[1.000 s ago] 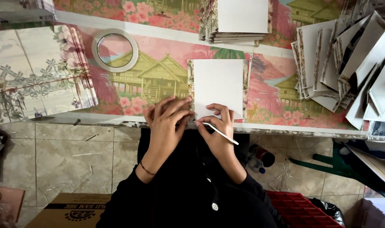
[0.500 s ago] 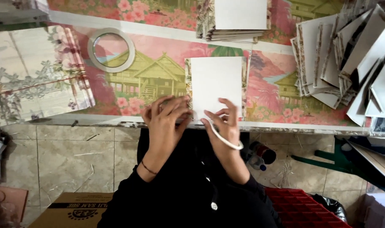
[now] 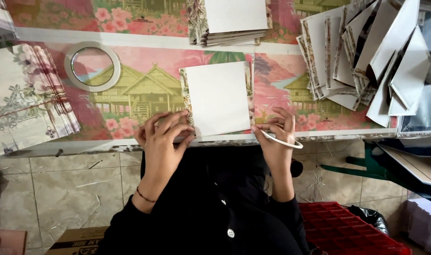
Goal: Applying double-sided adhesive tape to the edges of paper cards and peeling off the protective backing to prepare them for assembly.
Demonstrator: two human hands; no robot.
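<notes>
- On the table edge, head view: white card (image 3: 219, 98) lies flat on floral paper, near edge between both hands
- left hand (image 3: 162, 138) has fingers together, pressed flat at the card's near-left corner
- right hand (image 3: 278, 133) pinches a thin white strip (image 3: 281, 140) at the near-right corner
- likely peeling tape backing: keep the left hand's pressure on so the card can't shift, pull the strip low along the edge
- tape roll (image 3: 92, 66) lies well apart, upper left
</notes>
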